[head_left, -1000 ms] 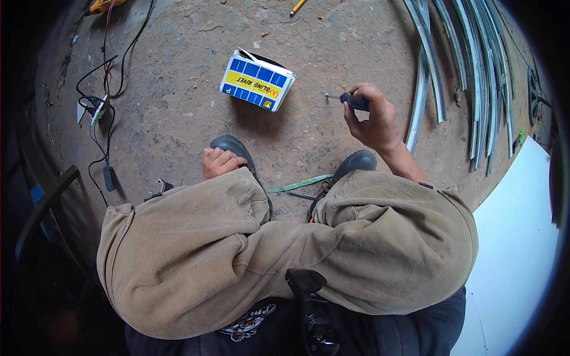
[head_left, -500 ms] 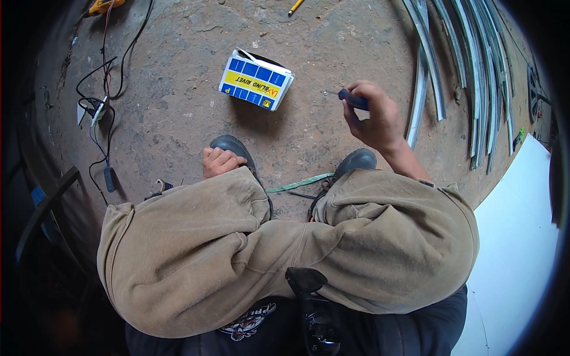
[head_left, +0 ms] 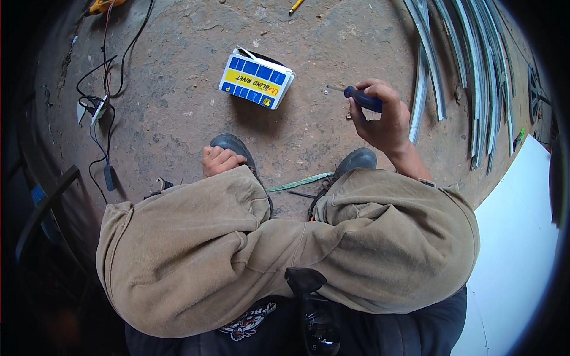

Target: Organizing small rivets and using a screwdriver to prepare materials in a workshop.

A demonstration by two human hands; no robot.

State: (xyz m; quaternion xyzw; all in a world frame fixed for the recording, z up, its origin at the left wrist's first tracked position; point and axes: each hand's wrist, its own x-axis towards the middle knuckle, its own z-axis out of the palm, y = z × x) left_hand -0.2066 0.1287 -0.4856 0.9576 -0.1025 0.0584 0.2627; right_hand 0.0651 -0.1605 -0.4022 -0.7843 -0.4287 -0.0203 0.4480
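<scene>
My right hand (head_left: 386, 118) is closed round the dark blue handle of a screwdriver (head_left: 363, 99), held over the floor. Its thin shaft points left, near a tiny shiny metal piece (head_left: 326, 92). Beside my left shoe (head_left: 228, 142), my left hand (head_left: 221, 161) has its fingers curled down; their undersides are hidden, so I cannot see what they hold, if anything. Farther off, between both hands, stands a small white, blue and yellow carton (head_left: 255, 81) with a flap up at its top. The inside of the carton is too dark to make out.
Long bent metal strips (head_left: 484, 77) lie at the right, near a white sheet (head_left: 516, 202). Black cables (head_left: 98, 101) trail along the left side, below an orange tool (head_left: 102, 6). A green strip (head_left: 301, 181) lies between my shoes, and a yellow stick (head_left: 295, 6) lies far off.
My right hand has moved a little to the right with the screwdriver, and more of its shaft shows. My left hand and the carton have stayed in place.
</scene>
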